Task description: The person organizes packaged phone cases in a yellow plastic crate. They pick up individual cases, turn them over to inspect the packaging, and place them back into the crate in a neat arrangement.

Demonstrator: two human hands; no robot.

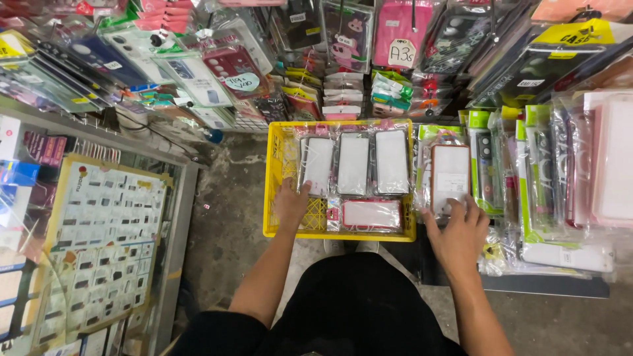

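Down below the head camera, a yellow plastic crate [277, 173] is seen standing on the concrete floor [231, 217], with packaged phone cases laid flat inside it. Three clear-wrapped white cases are lined up along the far side of the crate, and a pink-edged case [371, 215] is laid crosswise near its front wall. The left hand [291, 204] is placed inside the crate at its left end, fingers loosely bent and spread, with the fingertips touching the lower edge of the leftmost white case [318, 165]; nothing is seen to be gripped by it. The right hand [458, 232] is held outside the crate, just beside its right wall, open with the fingers spread, and its fingertips are pressed against the bottom edge of an orange-rimmed phone case [450, 177] in a clear wrapper; the case is lying directly beyond the hand, touching it, on a heap of other wrapped cases. More packaged cases in green and pink wrappers [547, 171] are stacked upright to the right. Hanging rows of phone cases [217, 72] are displayed above the crate, and a glass display cabinet [99, 237] holding small parts is seen on the left.
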